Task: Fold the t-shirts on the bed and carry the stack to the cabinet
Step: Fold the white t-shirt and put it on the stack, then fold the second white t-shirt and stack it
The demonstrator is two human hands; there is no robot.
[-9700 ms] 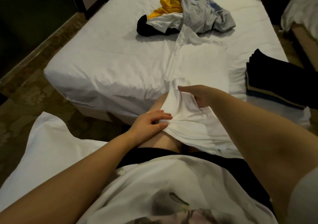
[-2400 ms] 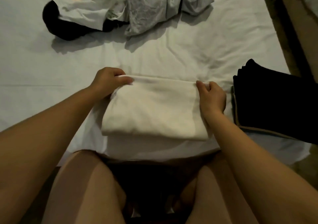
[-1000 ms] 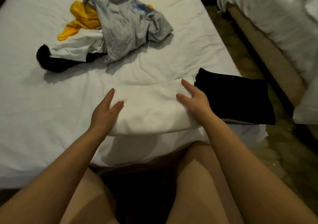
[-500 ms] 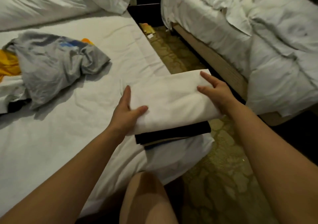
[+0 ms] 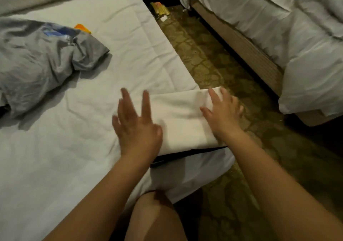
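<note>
White t-shirt [image 5: 178, 118], folded, atop dark stack [image 5: 185, 153] at bed [image 5: 74, 148] corner.
Left hand [image 5: 137, 125] released, fingers spread, blurred, at shirt's left edge; right hand [image 5: 222, 114] flat, released, on its right end.

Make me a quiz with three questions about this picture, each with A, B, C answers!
1. Where is the folded white t-shirt? A) on the floor B) on the folded black clothes C) on a pillow
2. What colour is the crumpled t-shirt on the bed? A) grey B) red C) green
3. How are the left hand and right hand? A) fists B) open, fingers straight C) holding a cup

Answers: 1 B, a black edge shows beneath it. 2 A, its wrinkled cloth is grey. 3 B, all fingers are spread out.
</note>
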